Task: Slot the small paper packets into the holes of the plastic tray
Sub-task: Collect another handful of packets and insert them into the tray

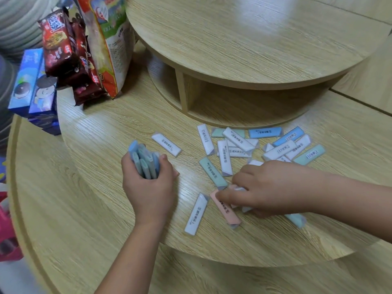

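Though loose, pkts (225, 158) by R hand (273, 186)

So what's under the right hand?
The right hand partly covers a pink packet and a white packet; a light blue packet pokes out below the wrist. Anything else is hidden.

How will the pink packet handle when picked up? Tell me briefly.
Probably light: the pink packet is small and slim. Its glossy wrapper ends may make it slippery. It lies flat on the table, so rolling seems unlikely.

Packets (237, 145) white, blue, mint, one pink (226, 209); table (95, 145) pale woodgrain.
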`<state>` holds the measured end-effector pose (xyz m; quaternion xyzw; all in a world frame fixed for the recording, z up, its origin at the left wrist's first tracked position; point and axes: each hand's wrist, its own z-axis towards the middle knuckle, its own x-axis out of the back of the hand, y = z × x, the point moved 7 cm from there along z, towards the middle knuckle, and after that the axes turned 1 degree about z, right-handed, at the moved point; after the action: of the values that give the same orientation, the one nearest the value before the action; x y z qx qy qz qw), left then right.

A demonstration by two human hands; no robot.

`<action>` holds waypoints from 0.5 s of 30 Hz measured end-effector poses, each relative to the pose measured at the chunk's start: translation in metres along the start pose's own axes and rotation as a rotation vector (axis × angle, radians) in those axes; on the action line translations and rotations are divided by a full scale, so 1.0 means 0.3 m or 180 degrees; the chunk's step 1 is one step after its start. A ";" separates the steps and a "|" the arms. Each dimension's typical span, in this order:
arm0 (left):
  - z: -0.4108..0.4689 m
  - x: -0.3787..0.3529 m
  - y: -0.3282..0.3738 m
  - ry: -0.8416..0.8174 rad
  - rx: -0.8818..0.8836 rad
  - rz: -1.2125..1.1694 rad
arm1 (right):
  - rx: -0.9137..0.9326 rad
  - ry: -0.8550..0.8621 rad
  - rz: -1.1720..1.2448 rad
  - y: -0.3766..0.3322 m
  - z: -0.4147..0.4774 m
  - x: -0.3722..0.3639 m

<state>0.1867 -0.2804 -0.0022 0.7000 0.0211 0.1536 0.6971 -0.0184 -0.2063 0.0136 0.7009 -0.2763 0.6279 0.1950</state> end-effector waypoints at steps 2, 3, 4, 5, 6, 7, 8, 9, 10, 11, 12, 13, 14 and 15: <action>-0.001 0.002 -0.007 0.0011 0.0032 0.0009 | -0.0010 0.0117 -0.0147 -0.003 -0.003 0.012; -0.004 0.001 -0.003 -0.0001 0.0048 0.0008 | -0.0024 0.0138 -0.0183 -0.005 -0.003 0.015; -0.003 0.003 -0.006 0.0002 0.0047 0.0037 | -0.0039 0.0164 -0.0195 -0.007 -0.001 0.020; -0.005 0.002 0.000 -0.0004 0.0049 0.0045 | -0.0066 0.0206 -0.0184 -0.005 0.002 0.028; -0.005 0.003 0.000 0.0007 0.0052 0.0072 | -0.0110 0.0251 -0.0169 -0.001 0.008 0.038; -0.004 0.005 0.003 0.0023 0.0067 0.0106 | -0.0153 0.0273 -0.0164 0.004 0.015 0.046; -0.004 0.008 0.005 0.0057 0.0071 0.0145 | -0.0178 0.0247 -0.0179 0.009 0.023 0.048; -0.004 0.009 0.010 0.0069 0.0081 0.0157 | -0.0185 0.0165 -0.0200 0.013 0.030 0.043; -0.006 0.008 0.014 0.0057 0.0079 0.0153 | -0.0184 0.0090 -0.0213 0.013 0.032 0.036; -0.007 0.007 0.019 0.0034 0.0077 0.0138 | -0.0199 0.0058 -0.0207 0.011 0.030 0.029; -0.007 0.006 0.022 0.0026 0.0059 0.0139 | -0.0223 0.0060 -0.0196 0.008 0.024 0.025; -0.009 0.004 0.030 0.0023 0.0052 0.0124 | -0.0259 0.0062 -0.0183 0.006 0.014 0.023; -0.008 0.005 0.027 0.0022 0.0057 0.0117 | -0.0321 0.0082 -0.0153 0.009 0.002 0.023; -0.010 0.002 0.032 0.0006 0.0065 0.0072 | -0.0411 0.0143 -0.0087 0.019 -0.010 0.030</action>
<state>0.1846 -0.2776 0.0071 0.7071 0.0154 0.1620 0.6881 -0.0238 -0.2102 0.0226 0.6763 -0.3023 0.6216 0.2545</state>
